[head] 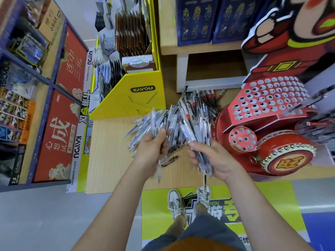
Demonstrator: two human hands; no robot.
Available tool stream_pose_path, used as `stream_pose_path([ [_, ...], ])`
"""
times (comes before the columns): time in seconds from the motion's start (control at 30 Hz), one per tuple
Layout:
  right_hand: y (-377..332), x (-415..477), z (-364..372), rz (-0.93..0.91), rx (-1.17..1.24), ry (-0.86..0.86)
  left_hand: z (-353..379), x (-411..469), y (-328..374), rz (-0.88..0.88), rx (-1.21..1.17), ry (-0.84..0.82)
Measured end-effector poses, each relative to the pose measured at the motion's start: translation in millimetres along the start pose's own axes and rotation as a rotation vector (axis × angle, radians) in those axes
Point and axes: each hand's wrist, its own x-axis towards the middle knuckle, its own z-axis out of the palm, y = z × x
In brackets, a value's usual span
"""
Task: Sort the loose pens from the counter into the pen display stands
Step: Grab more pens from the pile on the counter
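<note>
wooden counter [112, 153] under pens [197, 107], stands [268, 102]

A smooth pale grey floor [45, 223] is seen below, with a yellow-green printed floor mat [155, 205] laid on it before a light wood-grain counter [108, 151]. A tall yellow cardboard display box [126, 98], filled with card packs, is set at the counter's far left. A blue-framed shelf unit [52, 84] hung with red posters is placed to the left. Dark blue printed boxes [195, 20] are stood on a raised pale wooden shelf [166, 24] behind. Everything is evenly lit.
</note>
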Motion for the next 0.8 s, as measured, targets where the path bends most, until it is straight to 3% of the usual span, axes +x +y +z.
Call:
stream_pose_path([
  [0.17, -1.0, -13.1, -6.5, 0.004, -0.077, -0.199, 10.2, 17.1, 32.9, -0.020, 0.021, 0.089],
  [0.3, -1.4, -18.7, -12.8, 0.027, -0.121, -0.242, 11.5, 24.8, 44.8, -0.133, 0.008, -0.020],
  [0.43, -7.3, -26.0, -15.8, 0.060, -0.254, -0.291, 14.9, 22.2, 46.2, -0.140, 0.044, -0.071],
  [0.63, -2.8, -32.4, -19.7, 0.079, -0.408, -0.255, 23.8, 21.8, 49.1, 0.041, -0.013, 0.028],
  [0.8, 6.5, -45.7, -38.3, 0.145, -0.612, -0.020, 9.7, 15.4, 75.7, 0.282, -0.016, 0.184],
])
